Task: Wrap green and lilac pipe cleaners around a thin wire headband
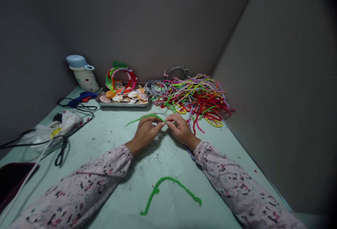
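Note:
Between both hands, above the middle of the table, is a green pipe cleaner (pixel 137 119). My left hand (pixel 147 130) pinches it near one end, and its long part runs out over the fingers to the left. The fingertips of my right hand (pixel 180 128) are closed on the same end, almost touching the left thumb. A thin grey wire or band shows just behind the fingers; how it meets the pipe cleaner is hidden. Nearer to me, a second green pipe cleaner (pixel 173 178) lies bent in an arch, with a small lump on its left side.
A metal tray (pixel 123 105) holds seashells and colourful wrapped headbands (pixel 112 78). Right of it lie coiled grey wires (pixel 158 88) and a heap of pipe cleaners (pixel 200 92). At left are a bottle (pixel 85 78), a blue glue gun (pixel 84 97), black cables and a plastic bag (pixel 42 132).

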`<state>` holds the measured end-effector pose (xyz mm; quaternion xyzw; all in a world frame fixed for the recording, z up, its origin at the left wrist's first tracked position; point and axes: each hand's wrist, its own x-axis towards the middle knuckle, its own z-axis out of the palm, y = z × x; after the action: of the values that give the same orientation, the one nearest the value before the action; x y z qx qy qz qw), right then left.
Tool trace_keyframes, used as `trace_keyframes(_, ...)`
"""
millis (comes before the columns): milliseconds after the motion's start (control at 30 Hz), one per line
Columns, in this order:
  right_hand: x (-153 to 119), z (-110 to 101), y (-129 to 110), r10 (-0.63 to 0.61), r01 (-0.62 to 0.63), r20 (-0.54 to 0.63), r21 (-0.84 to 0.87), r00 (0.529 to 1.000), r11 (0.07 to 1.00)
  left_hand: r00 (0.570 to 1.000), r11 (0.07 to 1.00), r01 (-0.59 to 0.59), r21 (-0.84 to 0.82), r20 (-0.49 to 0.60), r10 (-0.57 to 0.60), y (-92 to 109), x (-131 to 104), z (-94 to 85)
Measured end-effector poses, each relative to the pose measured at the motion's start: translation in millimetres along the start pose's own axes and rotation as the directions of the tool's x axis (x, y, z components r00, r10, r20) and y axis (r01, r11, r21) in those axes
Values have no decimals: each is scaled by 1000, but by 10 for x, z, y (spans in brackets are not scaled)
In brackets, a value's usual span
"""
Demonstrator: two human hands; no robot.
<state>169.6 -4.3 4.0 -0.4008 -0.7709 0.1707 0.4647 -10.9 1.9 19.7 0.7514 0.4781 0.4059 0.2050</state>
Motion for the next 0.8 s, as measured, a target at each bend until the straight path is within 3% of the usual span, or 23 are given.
trace_keyframes(800,-1,16,17,-24,24,-9,3,1000,1000,995,995,-90,35,42,88,16,24,-7)
